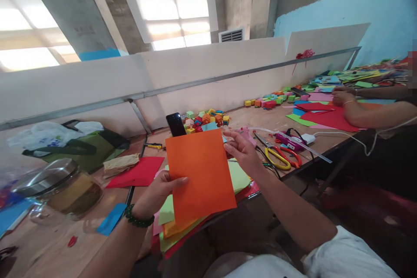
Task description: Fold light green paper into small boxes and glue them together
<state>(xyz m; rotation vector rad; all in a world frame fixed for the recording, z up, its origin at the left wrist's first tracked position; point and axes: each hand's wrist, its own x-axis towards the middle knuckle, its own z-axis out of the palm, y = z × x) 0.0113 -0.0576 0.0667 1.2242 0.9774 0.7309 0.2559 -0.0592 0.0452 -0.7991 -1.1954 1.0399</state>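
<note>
An orange paper square (201,173) is held up above the table edge. My left hand (158,193) pinches its lower left edge, thumb on the front; a dark bead bracelet sits on that wrist. My right hand (243,150) is at the sheet's upper right corner, fingers spread beside it, and whether they touch the paper is unclear. Below the sheet lies a stack of coloured papers (172,226) in green, yellow, pink and red.
Small coloured paper cubes (205,119) and a black phone (176,124) stand behind the sheet. Scissors (280,156), a glue gun (289,141) and a ruler lie to the right. Another person's arms (365,110) rest on red paper. A glass jar (61,186) and green bag (81,147) sit left.
</note>
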